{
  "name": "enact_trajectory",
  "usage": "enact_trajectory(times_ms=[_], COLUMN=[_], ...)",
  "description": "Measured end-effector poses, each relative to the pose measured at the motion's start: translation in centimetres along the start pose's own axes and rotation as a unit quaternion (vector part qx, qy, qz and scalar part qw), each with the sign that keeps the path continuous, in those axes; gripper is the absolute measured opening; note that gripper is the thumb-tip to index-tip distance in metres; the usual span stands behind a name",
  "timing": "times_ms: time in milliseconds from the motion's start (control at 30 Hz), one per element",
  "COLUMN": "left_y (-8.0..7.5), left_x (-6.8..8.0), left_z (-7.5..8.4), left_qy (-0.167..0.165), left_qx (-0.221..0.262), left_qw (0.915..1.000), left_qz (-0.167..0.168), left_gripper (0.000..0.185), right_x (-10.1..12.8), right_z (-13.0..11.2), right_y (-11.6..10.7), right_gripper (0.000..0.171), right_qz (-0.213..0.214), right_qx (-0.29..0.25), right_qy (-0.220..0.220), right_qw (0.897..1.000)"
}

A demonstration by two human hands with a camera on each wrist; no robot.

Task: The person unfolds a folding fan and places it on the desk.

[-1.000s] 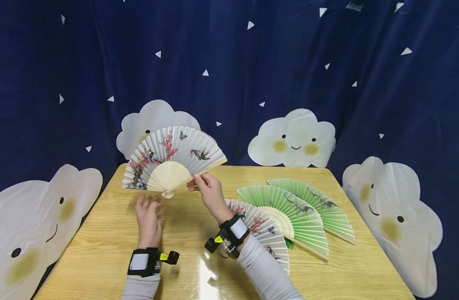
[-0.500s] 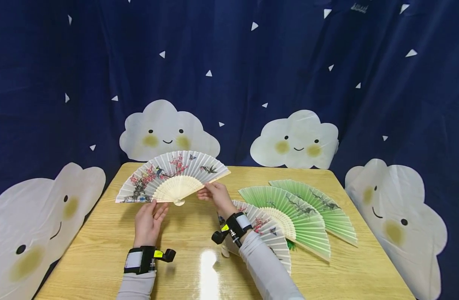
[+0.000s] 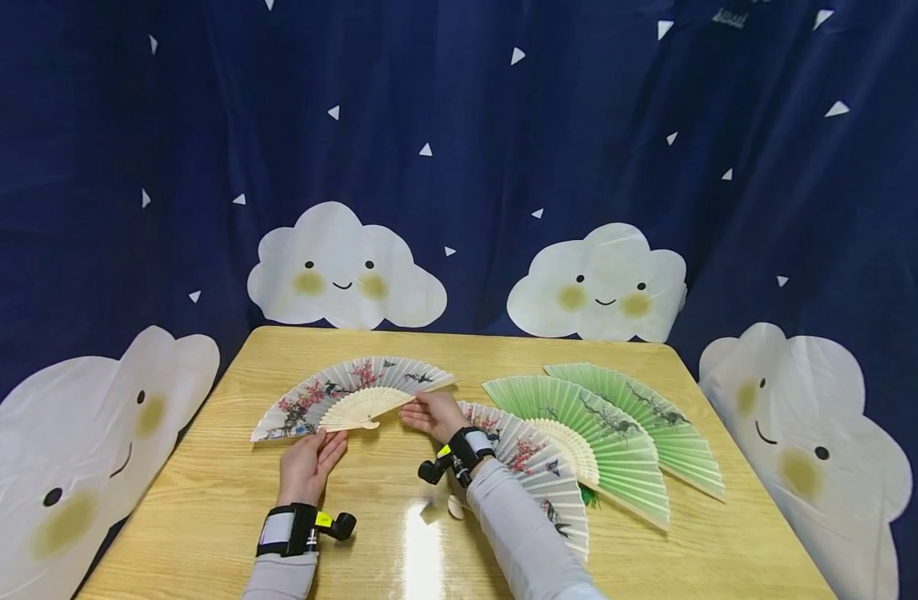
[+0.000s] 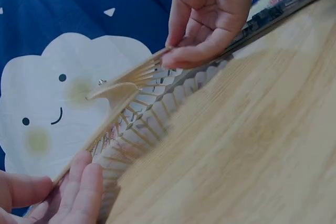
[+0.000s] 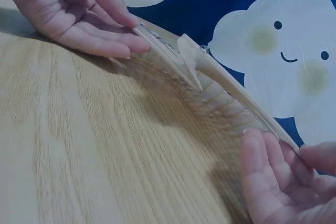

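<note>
A spread white folding fan (image 3: 364, 377) with pink blossoms, a bird and a butterfly lies low over the back left of the table. My left hand (image 3: 306, 467) pinches its left edge between thumb and fingers, beside the pale ribs. On the other side, my right hand (image 3: 434, 415) pinches the right guard stick. Both wrist views show the fan edge-on, its pivot end (image 5: 190, 56) between the two hands and its leaf close over the wood. Under my right forearm lies a second white blossom fan (image 3: 529, 458), partly hidden by the sleeve.
Two open green fans, one in front (image 3: 601, 442) and one behind (image 3: 657, 417), overlap at the right of the wooden table (image 3: 368, 533). The front one overlaps the second white fan. A dark blue curtain (image 3: 466, 100) with cloud cutouts stands behind the table.
The fan has come down from in front of the curtain to the tabletop. My left hand, at first apart from it, now pinches its left edge; my right hand has kept hold and lowered.
</note>
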State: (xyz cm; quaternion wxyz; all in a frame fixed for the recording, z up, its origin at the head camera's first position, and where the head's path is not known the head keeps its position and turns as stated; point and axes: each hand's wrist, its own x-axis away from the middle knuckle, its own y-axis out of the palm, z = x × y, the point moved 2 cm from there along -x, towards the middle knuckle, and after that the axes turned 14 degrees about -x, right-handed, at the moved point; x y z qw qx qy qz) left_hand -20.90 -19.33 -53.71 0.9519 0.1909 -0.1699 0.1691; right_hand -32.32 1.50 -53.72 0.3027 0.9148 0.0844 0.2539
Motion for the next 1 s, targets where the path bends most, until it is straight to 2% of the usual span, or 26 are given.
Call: enact_trajectory(times_ms=[233,400,600,733,833,900,967,1000], left_y=[0.2,0.1,-0.3,-0.1,0.4,0.8,1.0,1.1], left_x=[0.2,1.1,2.7,3.7,4.3,4.7,5.2,5.5], left_z=[0.1,0.5,1.0,1.5,1.9,2.3,2.6,2.9], left_qy=[-0.006,-0.014,-0.017,-0.013,-0.003,0.013,0.047,0.068], left_qx=[0.013,0.017,0.013,0.001,-0.05,-0.117,-0.196,-0.241], left_qw=[0.9999,0.9997,0.9997,0.9998,0.9982,0.9925,0.9794,0.968], left_qz=[-0.004,-0.008,-0.009,-0.018,-0.033,-0.031,-0.018,-0.008], left_gripper=[0.034,0.052,0.058,0.059,0.063,0.065,0.064,0.063], right_x=[0.1,0.7,2.0,3.8,5.8,7.5,9.4,10.5], right_z=[0.1,0.2,-0.1,-1.2,-2.7,-4.0,-5.4,-6.1], right_y=[0.0,-0.2,-0.4,-0.6,-1.2,-2.0,-3.2,-4.0], right_gripper=[0.029,0.033,0.038,0.044,0.045,0.043,0.042,0.042], right_qz=[0.034,0.052,0.033,-0.009,-0.035,-0.04,-0.043,-0.042], right_qx=[-0.024,-0.045,-0.063,-0.073,-0.053,-0.022,0.025,0.054], right_qy=[-0.014,-0.028,-0.044,-0.065,-0.093,-0.125,-0.167,-0.19], right_qw=[0.999,0.997,0.996,0.995,0.994,0.991,0.985,0.979])
